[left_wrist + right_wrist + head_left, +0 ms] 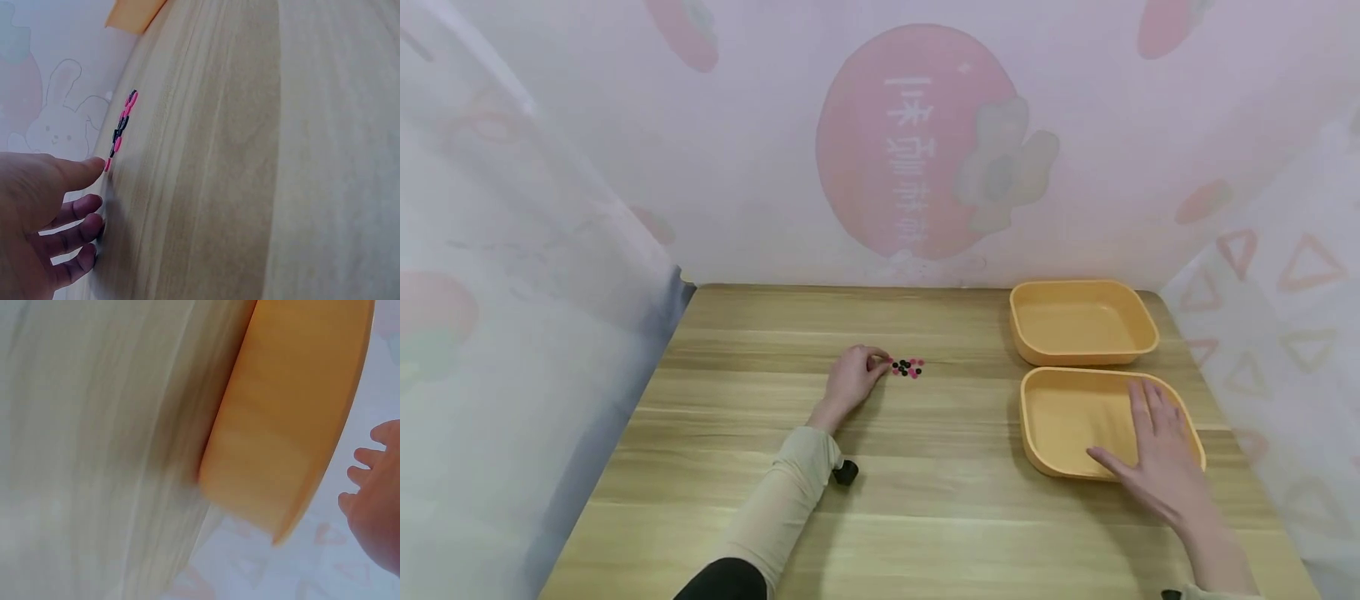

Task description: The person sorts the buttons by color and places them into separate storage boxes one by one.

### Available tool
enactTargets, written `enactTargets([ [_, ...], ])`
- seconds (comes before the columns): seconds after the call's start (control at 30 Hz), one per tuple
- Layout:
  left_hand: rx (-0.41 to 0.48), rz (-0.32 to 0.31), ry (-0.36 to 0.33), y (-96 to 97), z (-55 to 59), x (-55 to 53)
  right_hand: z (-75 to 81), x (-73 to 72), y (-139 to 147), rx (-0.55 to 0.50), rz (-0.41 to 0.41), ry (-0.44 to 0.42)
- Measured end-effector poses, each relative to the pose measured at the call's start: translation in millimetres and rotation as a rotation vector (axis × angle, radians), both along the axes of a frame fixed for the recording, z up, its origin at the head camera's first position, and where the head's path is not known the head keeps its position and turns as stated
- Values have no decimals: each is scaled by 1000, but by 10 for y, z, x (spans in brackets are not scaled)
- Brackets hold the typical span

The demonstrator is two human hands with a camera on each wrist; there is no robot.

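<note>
A small cluster of flat pink and black round pieces lies near the middle of the table. At its left edge, my left hand has thumb and forefinger around one pink piece. The other fingers stay loosely bent in the left wrist view, beside the tabletop. My right hand is spread over the right part of the nearer yellow tray, fingers fairly straight, holding nothing. In the right wrist view that hand appears beyond the tray's outer wall, partly cut off.
A second yellow tray stands just behind the nearer one, at the table's back right. The wooden table is bordered by pale printed cloth at the back and both sides.
</note>
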State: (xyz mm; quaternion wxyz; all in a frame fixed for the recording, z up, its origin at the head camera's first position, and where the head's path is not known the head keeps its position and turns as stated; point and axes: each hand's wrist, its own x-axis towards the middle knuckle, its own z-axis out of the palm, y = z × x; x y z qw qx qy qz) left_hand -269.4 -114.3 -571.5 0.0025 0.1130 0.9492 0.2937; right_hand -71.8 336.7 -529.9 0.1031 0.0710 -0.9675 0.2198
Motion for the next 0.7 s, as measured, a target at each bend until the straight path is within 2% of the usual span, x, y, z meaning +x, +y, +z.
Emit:
enactTargets([
  [0.2,29,-5,2,-15,-29,-26,-33,180,265,-3,-57,-63],
  [0.23,44,-21,19,-42,-117,-73,-39,203,304,1,-69,-66],
  [0.3,54,-27,13,-45,-135,-94,-54,246,367,10,-87,-73],
  [0.4,67,-43,43,-83,-318,-187,-80,292,436,38,-106,-93],
  [0.43,60,-41,35,-83,-318,-201,-85,294,450,46,-112,-110],
  [0.47,47,-22,17,-51,-226,-164,-93,298,461,51,-116,-128],
  [0.53,40,-12,16,-37,-209,-157,-111,299,479,63,-125,-161],
  [0.63,16,10,-24,12,-39,-72,-144,300,495,68,-139,-196],
  [0.7,20,11,-24,16,-40,-69,-166,296,504,62,-143,-202],
])
